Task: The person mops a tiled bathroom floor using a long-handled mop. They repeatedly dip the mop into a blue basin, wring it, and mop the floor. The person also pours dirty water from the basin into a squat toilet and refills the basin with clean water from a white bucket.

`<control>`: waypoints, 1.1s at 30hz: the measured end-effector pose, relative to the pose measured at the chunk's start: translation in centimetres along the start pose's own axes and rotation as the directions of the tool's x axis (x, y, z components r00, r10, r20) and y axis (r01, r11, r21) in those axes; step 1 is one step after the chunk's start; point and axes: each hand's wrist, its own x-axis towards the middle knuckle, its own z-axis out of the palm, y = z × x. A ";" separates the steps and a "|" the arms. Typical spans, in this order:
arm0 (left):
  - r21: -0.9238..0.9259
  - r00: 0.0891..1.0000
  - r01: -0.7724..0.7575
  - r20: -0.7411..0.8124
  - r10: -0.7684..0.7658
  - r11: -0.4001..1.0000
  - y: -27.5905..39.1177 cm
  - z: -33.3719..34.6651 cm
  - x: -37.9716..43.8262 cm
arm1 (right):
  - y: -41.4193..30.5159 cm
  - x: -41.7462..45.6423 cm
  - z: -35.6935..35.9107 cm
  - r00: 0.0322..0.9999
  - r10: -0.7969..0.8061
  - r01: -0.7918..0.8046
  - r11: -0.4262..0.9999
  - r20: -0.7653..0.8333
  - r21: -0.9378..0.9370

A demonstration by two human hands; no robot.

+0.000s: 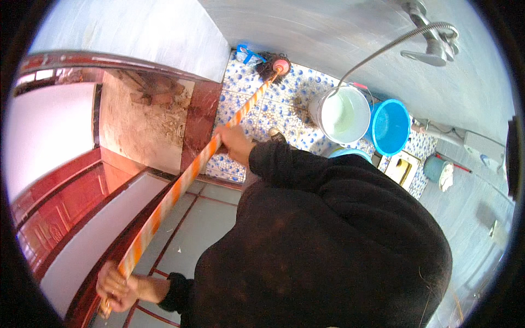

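A mop with a pink socket and dark strands [266,69] rests on the blue-and-white patterned tile floor, near the wall corner. Its long handle, striped orange and white [176,192], slants down to the lower left. Near the handle's top end, my left hand [117,287] is wrapped around it. Farther down the handle, towards the mop head, my right hand [233,141] grips it too. A blue-and-clear plastic packet [247,56] lies beside the strands. The tip of a shoe [275,133] shows next to my right sleeve.
A white bucket [346,112] holds liquid, with a metal shower hose [389,49] running into it from a wall tap [430,45]. Blue basin [391,127] beside it; squat toilet [400,170] and grey-green bin [437,169] beyond. A dark red door sill [203,119] edges the tiles.
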 end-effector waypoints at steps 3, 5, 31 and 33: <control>-0.079 0.961 0.272 -0.032 -0.276 0.959 -8.4 2.1 -1.3 | -2.2 4.8 -6.0 0.991 -0.129 0.124 0.983 0.024 0.134; 0.019 0.876 0.351 0.347 -0.335 0.936 -13.9 4.8 -1.2 | -3.3 7.3 -9.1 0.993 -0.021 0.040 0.986 -0.119 0.159; -0.109 0.308 0.883 0.868 -0.389 0.456 -29.6 0.7 21.1 | 12.4 6.5 -2.0 0.734 -0.251 0.367 0.929 -0.631 0.057; -0.147 0.356 0.863 0.855 -0.377 0.483 -28.4 -2.3 25.0 | 7.6 1.9 3.9 0.791 0.080 0.335 0.773 -0.607 0.538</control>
